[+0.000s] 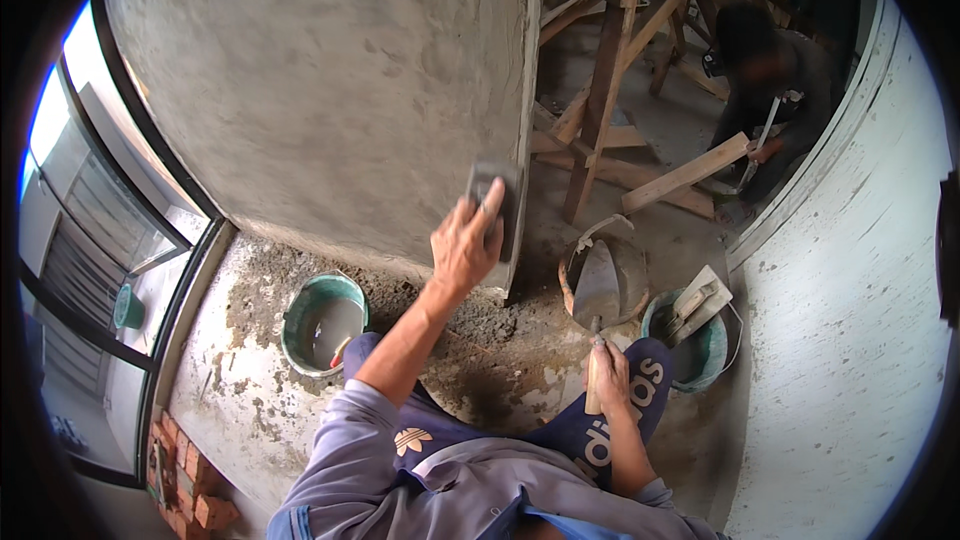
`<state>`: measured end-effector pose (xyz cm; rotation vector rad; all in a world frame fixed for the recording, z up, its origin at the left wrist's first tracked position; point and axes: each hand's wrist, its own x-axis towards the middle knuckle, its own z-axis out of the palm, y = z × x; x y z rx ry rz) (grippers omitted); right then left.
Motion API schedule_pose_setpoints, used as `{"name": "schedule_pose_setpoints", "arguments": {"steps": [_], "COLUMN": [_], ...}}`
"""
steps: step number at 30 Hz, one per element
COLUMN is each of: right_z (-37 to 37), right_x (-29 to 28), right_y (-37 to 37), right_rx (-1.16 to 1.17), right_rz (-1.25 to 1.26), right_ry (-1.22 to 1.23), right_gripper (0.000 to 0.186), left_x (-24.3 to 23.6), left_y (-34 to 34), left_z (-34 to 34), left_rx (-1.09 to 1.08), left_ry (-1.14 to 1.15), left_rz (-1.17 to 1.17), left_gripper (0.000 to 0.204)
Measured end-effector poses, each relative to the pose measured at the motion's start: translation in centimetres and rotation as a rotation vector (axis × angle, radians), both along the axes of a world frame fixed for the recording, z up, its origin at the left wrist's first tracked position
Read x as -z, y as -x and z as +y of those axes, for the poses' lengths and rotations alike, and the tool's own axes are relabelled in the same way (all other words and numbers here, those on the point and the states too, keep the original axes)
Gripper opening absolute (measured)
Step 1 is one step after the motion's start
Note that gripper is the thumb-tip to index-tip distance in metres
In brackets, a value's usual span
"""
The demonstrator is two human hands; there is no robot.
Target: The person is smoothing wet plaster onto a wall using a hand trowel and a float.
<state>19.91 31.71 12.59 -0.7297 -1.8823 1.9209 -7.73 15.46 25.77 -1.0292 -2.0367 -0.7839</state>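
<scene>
With my left hand [467, 243] I grip a small dark hand float [508, 202]. It lies against the grey plastered wall [330, 80], close to its right vertical edge. My right hand [612, 377] rests by my right knee, closed round the wooden handle of a pointed trowel [597, 285]. The trowel's blade reaches over a worn round bucket [640, 312]. Beside that stands a green bucket [698, 368] with a rectangular plastering trowel [702, 302] laid across its top. Another green bucket [292, 328], holding greyish liquid and a red-handled tool, sits left of my left forearm.
Fallen mortar [400, 302] lies along the wall's foot. Beyond the opening, a person [775, 90] crouches near a plank [690, 172] and a wooden trestle [603, 90]. A pale wall [850, 270] bounds the right, a dark-framed window [150, 205] the left. Bricks [190, 480] lie lower left.
</scene>
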Motion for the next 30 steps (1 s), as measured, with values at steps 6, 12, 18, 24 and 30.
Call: {"name": "schedule_pose_setpoints", "arguments": {"steps": [6,12,18,24,30], "right_z": [0.2,0.8,0.7,0.0,0.7], "right_x": [1.6,1.6,1.2,1.3,1.8], "right_y": [-0.4,-0.1,-0.1,0.6,0.1], "right_rx": [0.096,0.123,0.108,0.016,0.040], "right_rz": [-0.030,0.008,-0.049,-0.126,-0.116], "right_ry": [0.138,0.163,0.197,0.175,0.053], "right_gripper": [0.048,0.039,0.034,0.032,0.031], "left_x": [2.5,-18.2,-8.9,10.8,-5.4], "left_y": [-1.6,3.1,2.7,-2.5,1.6], "left_z": [-3.1,1.3,2.7,-3.0,0.2], "left_rx": [0.116,0.017,0.040,0.029,0.062], "left_ry": [-0.100,-0.231,-0.168,0.163,-0.190], "left_rz": [0.041,0.414,0.250,-0.098,0.214], "left_gripper": [0.065,0.058,0.060,0.064,0.062]}}
